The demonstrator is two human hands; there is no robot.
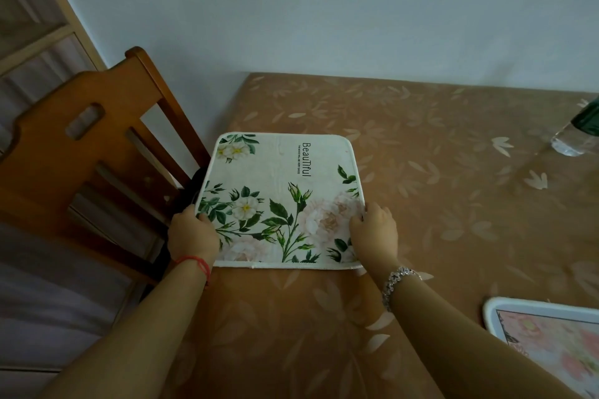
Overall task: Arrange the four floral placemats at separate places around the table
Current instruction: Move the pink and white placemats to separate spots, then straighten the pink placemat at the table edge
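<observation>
**Two hands holding a floral placemat at a table's corner**

A white placemat (278, 201) is lying flat on a table (437, 172) that is wearing a brown cloth with a pale leaf print. The mat is sitting at the table's left edge, near the far corner, beside a wooden chair (81, 146). Printed on the mat, running sideways, is the word "BeauTiful" in black. A line of smaller capitals is sitting just beside it, too small to be read for certain. White and blush flowers with green leaves are filling the near half of the mat and its far left corner.

The left hand (193, 236) is gripping the mat's near left edge, thumb on top and fingers curled out of sight beneath. A red string is circling that wrist. The right hand (376, 230) is closing on the near right edge, its fingers (372, 209) bent over the rim and touching the printed surface. A silver bracelet is showing on that wrist.

A second mat (547, 334), pink-flowered, is lying at the lower right, well apart. A clear bottle (573, 136) is standing at the right border, partly cut off.
</observation>
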